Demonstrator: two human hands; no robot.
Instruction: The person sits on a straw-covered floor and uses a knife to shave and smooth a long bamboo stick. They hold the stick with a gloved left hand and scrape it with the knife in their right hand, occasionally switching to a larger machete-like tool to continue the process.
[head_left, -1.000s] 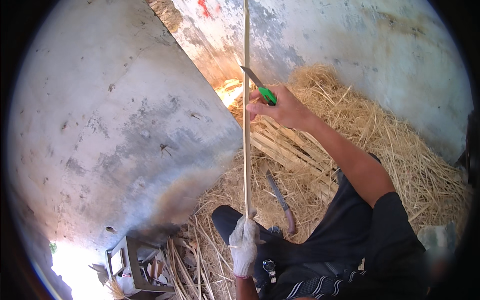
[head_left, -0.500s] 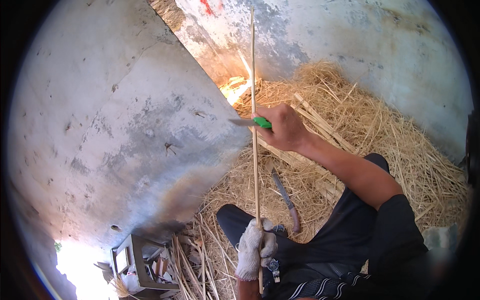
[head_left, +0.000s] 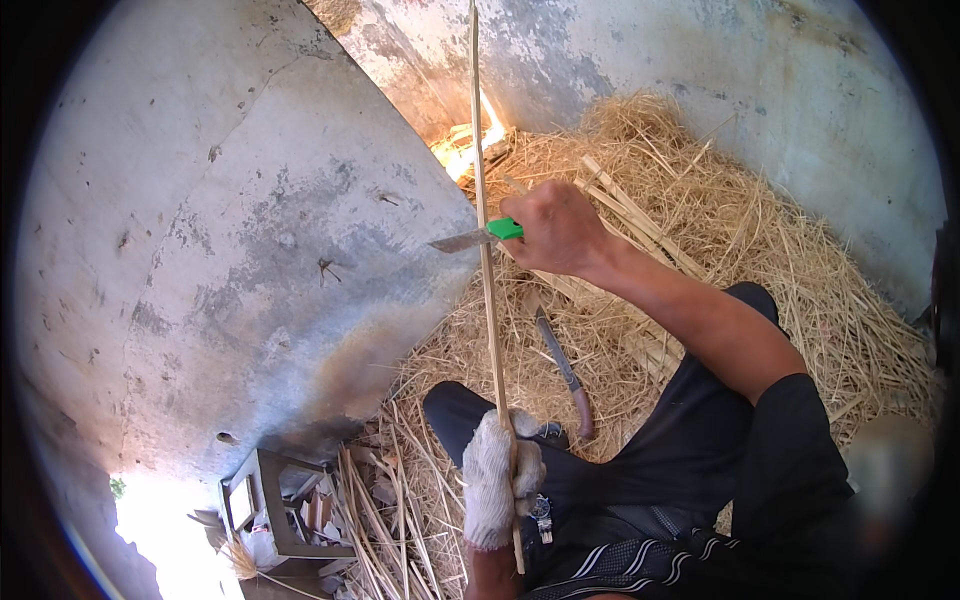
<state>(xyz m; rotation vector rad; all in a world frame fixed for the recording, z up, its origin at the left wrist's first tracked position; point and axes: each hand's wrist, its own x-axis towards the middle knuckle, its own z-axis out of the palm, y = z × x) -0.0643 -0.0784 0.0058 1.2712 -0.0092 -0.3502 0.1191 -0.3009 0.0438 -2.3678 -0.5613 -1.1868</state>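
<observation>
My left hand, in a white knitted glove, is closed around the lower part of a long, thin bamboo strip. The strip rises past my lap, leaning slightly left, and its top reaches the picture's upper edge. My bare right hand grips a knife by its green handle. Its flat blade points left and crosses the strip about midway up. Whether the blade's edge cuts into the strip cannot be made out. My right thumb is mostly hidden.
A second knife with a brown handle lies on the shavings between my legs. Split strips rest on the heap. At lower left stands a wooden frame beside loose sticks. Stained walls rise left and ahead.
The strip has shifted left and now leans left at its top. My right hand and the knife have also moved left and slightly up in view. Both grips stay closed.
</observation>
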